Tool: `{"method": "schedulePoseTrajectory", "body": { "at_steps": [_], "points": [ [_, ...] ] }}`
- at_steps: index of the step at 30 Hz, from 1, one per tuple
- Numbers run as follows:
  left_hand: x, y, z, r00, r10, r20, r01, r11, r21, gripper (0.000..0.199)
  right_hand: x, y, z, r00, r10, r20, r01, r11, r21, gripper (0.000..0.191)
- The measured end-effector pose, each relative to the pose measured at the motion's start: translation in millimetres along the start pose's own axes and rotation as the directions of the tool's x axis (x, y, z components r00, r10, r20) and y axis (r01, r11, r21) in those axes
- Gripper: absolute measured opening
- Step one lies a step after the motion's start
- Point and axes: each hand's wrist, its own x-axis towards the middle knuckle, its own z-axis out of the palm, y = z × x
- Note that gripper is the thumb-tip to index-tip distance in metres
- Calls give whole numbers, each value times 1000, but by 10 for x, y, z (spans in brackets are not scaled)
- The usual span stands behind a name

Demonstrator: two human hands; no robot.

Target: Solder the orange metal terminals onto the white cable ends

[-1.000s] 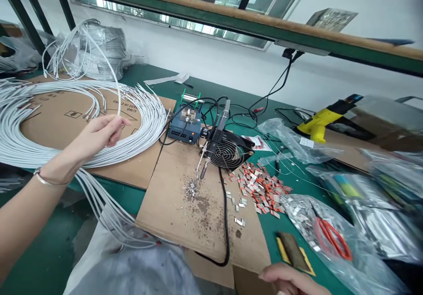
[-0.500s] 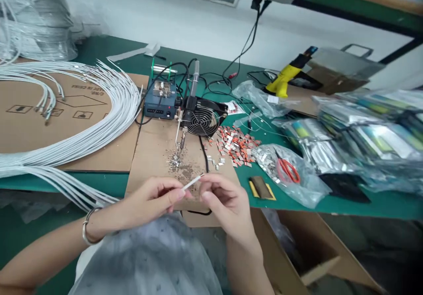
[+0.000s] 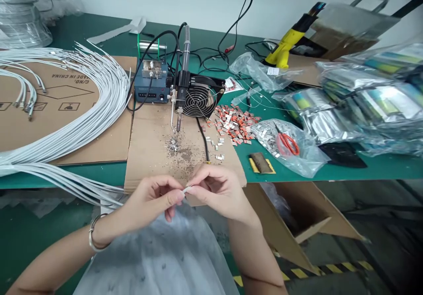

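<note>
A thin, round white cable [image 3: 186, 189] shows a short stretch between a person's fingertips by the near edge of a brown cardboard sheet [image 3: 148, 145], its tip hidden by fingers. The left hand [image 3: 153, 199] pinches it between thumb and forefinger, other fingers loosely curled; the right hand [image 3: 220, 193] closes thumb and forefinger on its end. Beyond, silvery metal scraps [image 3: 173, 145] lie near the tip of a grey-and-black soldering iron [image 3: 183, 82], which partly blocks a black fan with a round wire grille [image 3: 199, 101]. A bundle of white cables [image 3: 110, 97] curves at left; orange-and-silver metal tabs [image 3: 236, 123] and red-handled scissors [image 3: 291, 145] lie at right.
</note>
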Motion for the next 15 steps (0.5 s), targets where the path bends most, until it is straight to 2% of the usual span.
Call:
{"method": "schedulePoseTrajectory", "body": {
  "at_steps": [3, 6, 8, 11, 13, 15],
  "points": [
    [24, -41, 5, 999, 34, 34, -31, 997, -63, 36, 15, 63, 58, 997, -76, 24, 70, 983, 168, 7],
    [41, -100, -15, 995, 94, 35, -89, 987, -131, 34, 22, 204, 223, 985, -151, -82, 171, 921, 350, 6],
    [47, -136, -36, 992, 123, 36, -115, 977, -179, 32, 37, 293, 351, 978, -140, -152, 195, 868, 457, 4],
    [23, -154, -71, 990, 139, 30, -130, 970, -206, 29, 82, 348, 446, 987, -73, -145, 147, 781, 606, 6],
    [-18, -136, -89, 991, 132, -1, -131, 979, -156, 27, 107, 334, 404, 983, -37, -182, 147, 755, 639, 10],
    [-63, -105, -101, 988, 142, -54, -145, 988, -60, 24, 106, 297, 303, 963, -35, -268, 178, 829, 530, 11]
  ]
}}
